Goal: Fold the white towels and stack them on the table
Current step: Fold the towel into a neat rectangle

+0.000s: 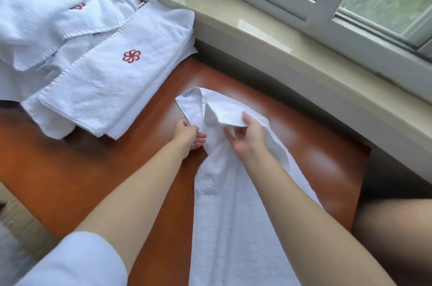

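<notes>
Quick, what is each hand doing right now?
Left hand: pinching the towel's left edge.
Right hand: holding a lifted fold of the towel.

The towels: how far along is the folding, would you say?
Partly done, it seems. A folded towel with a red emblem lies flat on the wooden table. In hand: the left hand and right hand both grip a plain white towel, unfolded and trailing off the table's near edge. Left: a rumpled heap of towels behind looks unfolded, and no neat stack shows yet.
</notes>
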`<action>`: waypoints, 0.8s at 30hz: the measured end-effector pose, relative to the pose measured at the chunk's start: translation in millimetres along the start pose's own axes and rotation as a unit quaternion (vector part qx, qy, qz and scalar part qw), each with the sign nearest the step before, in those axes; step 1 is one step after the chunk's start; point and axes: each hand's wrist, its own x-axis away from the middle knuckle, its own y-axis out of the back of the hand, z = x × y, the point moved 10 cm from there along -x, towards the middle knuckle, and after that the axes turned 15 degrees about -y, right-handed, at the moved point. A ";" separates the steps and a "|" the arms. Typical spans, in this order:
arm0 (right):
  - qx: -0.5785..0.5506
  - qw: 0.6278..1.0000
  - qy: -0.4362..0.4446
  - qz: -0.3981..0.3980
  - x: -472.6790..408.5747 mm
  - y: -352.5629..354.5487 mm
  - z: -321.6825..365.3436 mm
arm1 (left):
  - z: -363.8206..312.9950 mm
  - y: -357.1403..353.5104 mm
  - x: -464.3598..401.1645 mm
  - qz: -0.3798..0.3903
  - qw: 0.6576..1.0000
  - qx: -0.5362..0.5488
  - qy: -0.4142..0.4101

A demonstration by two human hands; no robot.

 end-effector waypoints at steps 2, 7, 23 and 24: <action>-0.147 0.987 0.056 0.032 11.7 9.2 47.8 | -1.8 -7.5 -3.9 0.007 1.000 0.016 0.009; -0.225 0.971 0.067 -0.050 13.4 69.8 82.4 | -8.1 -27.5 -19.5 -0.009 0.994 0.100 0.032; 0.079 0.982 -0.002 -0.174 42.8 133.8 42.2 | -28.6 44.6 33.8 -0.139 0.908 0.394 -0.017; 0.067 0.972 -0.013 -0.224 46.3 156.9 28.5 | -11.1 50.1 45.2 -0.153 0.917 0.369 0.003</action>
